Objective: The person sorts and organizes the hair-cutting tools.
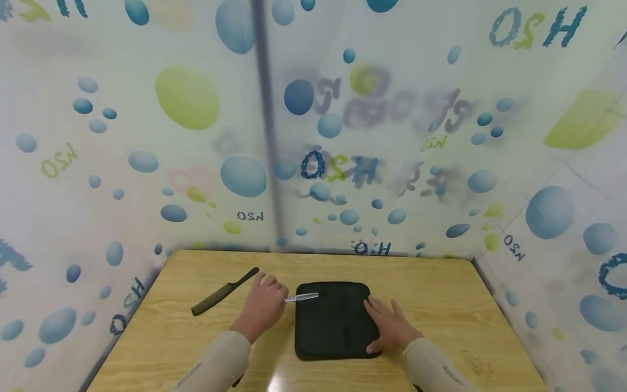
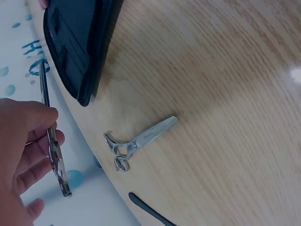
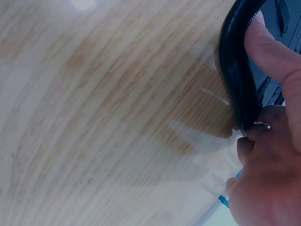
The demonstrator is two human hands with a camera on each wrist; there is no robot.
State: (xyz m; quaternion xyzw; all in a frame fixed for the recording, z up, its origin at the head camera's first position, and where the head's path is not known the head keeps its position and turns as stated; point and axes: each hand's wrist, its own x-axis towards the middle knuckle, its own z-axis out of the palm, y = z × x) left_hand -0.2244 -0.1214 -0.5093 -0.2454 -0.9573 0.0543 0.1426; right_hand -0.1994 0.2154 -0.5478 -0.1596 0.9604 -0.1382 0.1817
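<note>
Two pale sleeves (image 1: pixel 215 359) reach in from five and seven o'clock. The right hand (image 1: pixel 392 326) is at the three o'clock edge of a flat black case (image 1: pixel 338 326), which lies in front of the person on a wooden counter (image 1: pixel 426 288). Its thumb hooks over the zipped rim (image 3: pixel 233 61) and its fingers hold the edge, apparently to keep the case from sliding. Straps show on the inside of the case.

The left hand (image 1: pixel 264 302), just off the case towards ten o'clock, pinches silver scissors (image 1: pixel 303 297) between thumb and fingers. It grips them near the handles, which seems to leave the blades free; they point to three o'clock over the case.

The left wrist view shows a second pair of scissors (image 2: pixel 153 134) lying flat between case and comb, touching neither, its tip towards two o'clock there. The dark comb (image 1: pixel 215 299) lies between nine and ten o'clock from the case, slanted, its handle towards two o'clock. Beyond rises a pale wall (image 1: pixel 117 218) patterned with bubbles and lettering.
</note>
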